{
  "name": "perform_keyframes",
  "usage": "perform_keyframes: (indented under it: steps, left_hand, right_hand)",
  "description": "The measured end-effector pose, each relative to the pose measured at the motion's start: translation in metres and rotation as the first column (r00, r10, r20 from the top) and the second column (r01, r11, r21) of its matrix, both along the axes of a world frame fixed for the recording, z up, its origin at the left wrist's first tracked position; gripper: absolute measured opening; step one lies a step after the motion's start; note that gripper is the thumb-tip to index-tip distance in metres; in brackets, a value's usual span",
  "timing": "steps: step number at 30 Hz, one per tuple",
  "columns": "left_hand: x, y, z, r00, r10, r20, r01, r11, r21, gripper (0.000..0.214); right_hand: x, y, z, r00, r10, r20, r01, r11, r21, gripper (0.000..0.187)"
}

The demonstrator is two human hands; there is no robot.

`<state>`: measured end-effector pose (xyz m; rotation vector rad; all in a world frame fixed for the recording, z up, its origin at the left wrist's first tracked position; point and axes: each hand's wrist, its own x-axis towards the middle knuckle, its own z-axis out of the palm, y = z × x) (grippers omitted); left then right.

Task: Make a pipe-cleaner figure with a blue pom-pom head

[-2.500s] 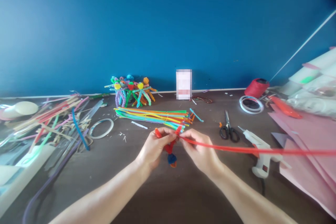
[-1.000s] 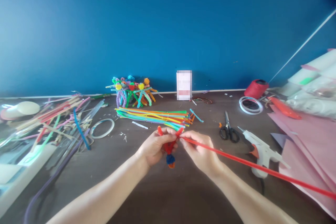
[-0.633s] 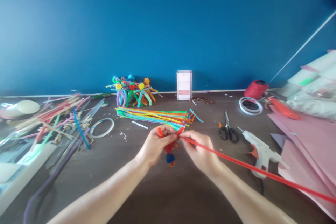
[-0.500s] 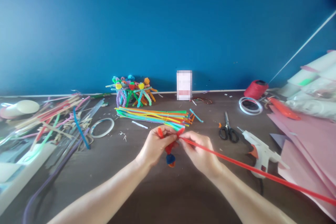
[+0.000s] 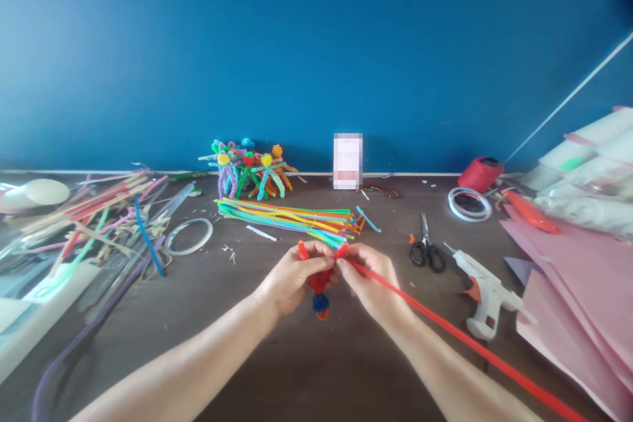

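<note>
Two bare hands work close together over the table [image 5: 232, 369]. The left hand [image 5: 289, 283], fingers curled nearly shut, grips a small red pipe-cleaner figure [image 5: 319, 282], its blue pom-pom [image 5: 321, 304] hanging below. The right hand [image 5: 366, 280] pinches a long red pipe cleaner [image 5: 445, 336] against the figure's top. Just beyond lies a bundle of colored pipe cleaners [image 5: 287, 217], with scissors [image 5: 426, 252] and a glue gun [image 5: 487, 293] off to the right (white, its cord trailing).
</note>
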<state>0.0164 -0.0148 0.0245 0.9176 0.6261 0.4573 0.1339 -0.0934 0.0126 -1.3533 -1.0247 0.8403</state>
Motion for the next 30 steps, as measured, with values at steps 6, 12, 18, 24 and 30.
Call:
perform_keyframes:
  steps: [6,12,18,24,30]
  left_hand:
    - [-0.002,0.004,-0.001,0.998,-0.054,0.019,0.057,0.982,-0.180,0.010]
    - [-0.008,0.005,-0.001,0.957,-0.144,0.250,0.201,0.955,-0.217,0.033]
    - [-0.002,-0.008,-0.005,0.971,-0.064,0.232,0.073,0.997,-0.029,0.040]
    - [0.004,-0.015,-0.014,0.971,0.113,0.210,-0.113,0.993,-0.012,0.029]
    - [0.006,-0.016,-0.017,0.974,0.189,0.122,-0.177,0.979,-0.106,0.017]
  right_hand:
    - [0.004,0.001,0.000,0.996,-0.022,-0.091,0.018,0.999,-0.046,0.014]
    - [0.008,0.004,-0.004,0.961,-0.054,-0.273,0.050,0.999,-0.021,0.016]
    - [0.007,0.004,-0.005,0.950,-0.141,-0.278,0.141,0.990,-0.021,0.019]
    - [0.002,0.004,-0.008,0.959,-0.180,-0.218,0.190,0.981,0.030,0.017]
    - [-0.002,0.003,-0.008,0.985,-0.156,-0.075,0.160,0.986,0.055,0.014]
